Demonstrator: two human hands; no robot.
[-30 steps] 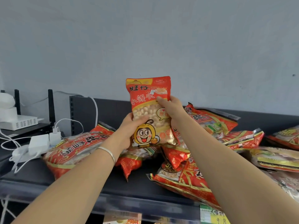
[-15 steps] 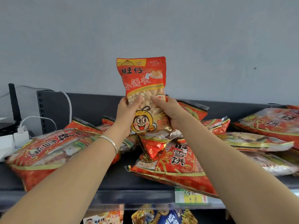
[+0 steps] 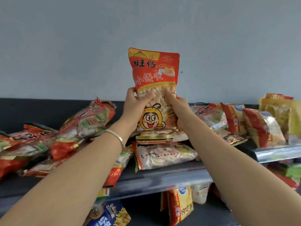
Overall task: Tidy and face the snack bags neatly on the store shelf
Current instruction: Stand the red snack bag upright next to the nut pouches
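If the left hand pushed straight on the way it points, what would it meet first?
The left hand points up and forward, gripping the bag. Beyond that, likely the grey wall; nothing else shows in line, though depth is unclear.

Upright bag (image 3: 154, 70) above piled bags (image 3: 164, 154) on the shelf (image 3: 162, 178) (more bags (image 3: 179, 206) beneath it).

Soft, even light, moderately bright, with no hard shadows. Glare streaks the shelf edge (image 3: 276, 154) at right and the plastic bags (image 3: 164, 154). Wide-angle bending toward the edges; lower corners blur, centre fairly sharp.
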